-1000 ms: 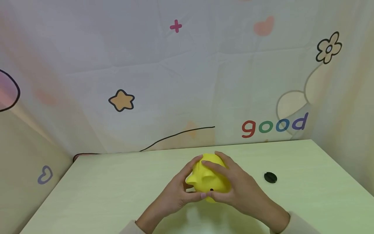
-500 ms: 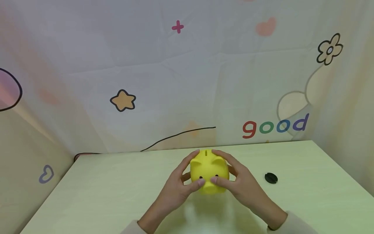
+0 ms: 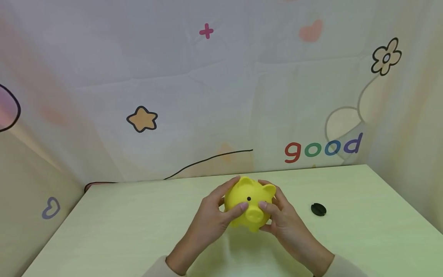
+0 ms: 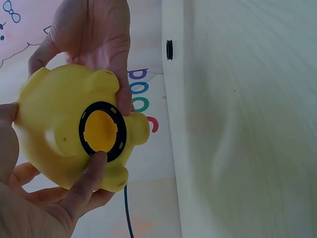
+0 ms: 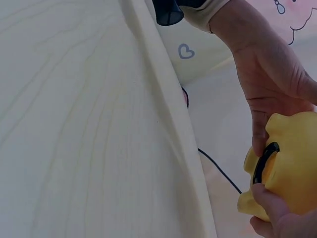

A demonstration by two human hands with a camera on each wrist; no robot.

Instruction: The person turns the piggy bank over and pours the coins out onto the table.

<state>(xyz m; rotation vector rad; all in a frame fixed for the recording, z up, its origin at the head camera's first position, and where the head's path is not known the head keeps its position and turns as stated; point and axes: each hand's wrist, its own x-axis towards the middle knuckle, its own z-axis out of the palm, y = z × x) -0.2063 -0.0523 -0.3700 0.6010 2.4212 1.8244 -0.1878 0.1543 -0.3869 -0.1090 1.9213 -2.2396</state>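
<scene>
Yellow piggy bank [image 3: 255, 201] has swung its snout [image 3: 255, 215] rightward; our left hand [image 3: 212, 215] and right hand [image 3: 284, 215] grip it, fingers [image 3: 225, 187] curled close, leaving its belly hole [image 4: 100, 130] uncovered.

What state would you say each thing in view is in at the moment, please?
Yellow piggy bank: held up off the table, snout toward the person.
Opening in its underside: uncovered.
Black ring: in place around the opening.
Black disc: lying on the table, apart from the bank.
Left hand: gripping the bank.
Right hand: gripping the bank.
Cloth backdrop: hanging, creased.
</scene>
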